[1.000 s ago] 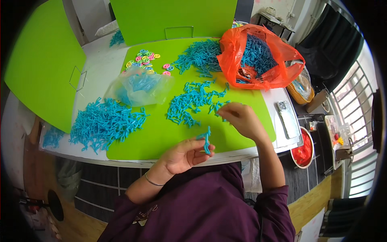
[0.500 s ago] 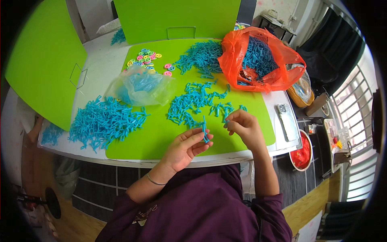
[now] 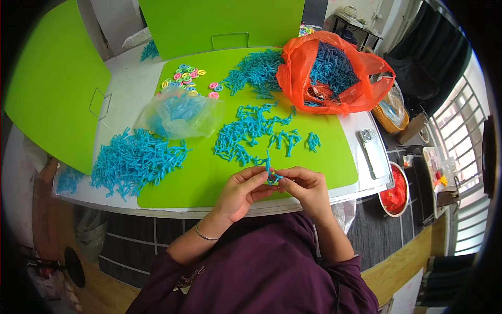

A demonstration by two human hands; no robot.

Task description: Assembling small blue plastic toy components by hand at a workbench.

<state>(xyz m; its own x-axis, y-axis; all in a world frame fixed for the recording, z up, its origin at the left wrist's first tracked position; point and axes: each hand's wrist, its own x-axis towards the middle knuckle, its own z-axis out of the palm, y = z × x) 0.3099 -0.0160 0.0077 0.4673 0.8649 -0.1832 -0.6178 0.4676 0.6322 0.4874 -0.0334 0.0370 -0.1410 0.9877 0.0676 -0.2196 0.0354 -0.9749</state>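
Observation:
Between my hands, above the front of the green board (image 3: 204, 178), is a small blue plastic piece (image 3: 268, 159) with a thin upright stem. My left hand (image 3: 244, 189) pinches it between thumb and fingers. Close against it, my right hand (image 3: 303, 187) pinches a small blue plastic part (image 3: 277, 177) and brings it to the lower end of the first piece. How the two parts join is hidden by my fingertips. Just beyond my hands lie a loose spread of blue pieces (image 3: 238, 133) and two little groups (image 3: 285, 139) to its right.
A big blue heap (image 3: 138, 159) lies left, beside a clear bag (image 3: 183, 115) of blue pieces. Colourful rings (image 3: 183, 76) and another blue pile (image 3: 256, 70) are farther back. A red bag (image 3: 298, 78) of darker blue pieces stands back right. A phone (image 3: 370, 152) lies near the right edge.
My right hand has moved left from the small blue group and now meets my left hand at the held piece. The view has shifted slightly.

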